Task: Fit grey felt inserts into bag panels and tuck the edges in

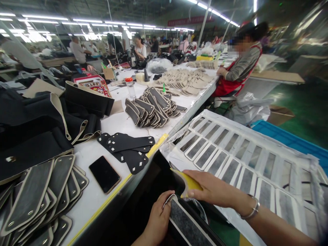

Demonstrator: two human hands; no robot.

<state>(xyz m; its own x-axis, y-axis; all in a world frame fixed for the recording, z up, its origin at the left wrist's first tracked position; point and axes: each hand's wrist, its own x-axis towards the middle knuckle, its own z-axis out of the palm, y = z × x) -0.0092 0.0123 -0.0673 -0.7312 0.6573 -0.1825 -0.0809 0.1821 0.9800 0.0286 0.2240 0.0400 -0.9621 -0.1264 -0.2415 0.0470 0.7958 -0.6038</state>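
My left hand (156,218) is closed on the rounded end of a grey felt panel with a pale border (187,225), low in the view beside the table edge. My right hand (210,188) is closed on a yellow flat scraper-like piece (190,182), its tip resting by the panel's top end. A silver bracelet circles my right wrist. Beneath both hands lies a black sheet (153,191). To the right, a white rack (246,160) holds several grey panels in rows.
The white worktable (120,123) carries stacks of bordered grey panels (38,198), black straps with rivets (125,147), a black phone (104,174), black bag parts (38,119) and a bottle (130,87). A co-worker in a red apron (238,68) sits at the far right. A blue crate (289,138) is behind the rack.
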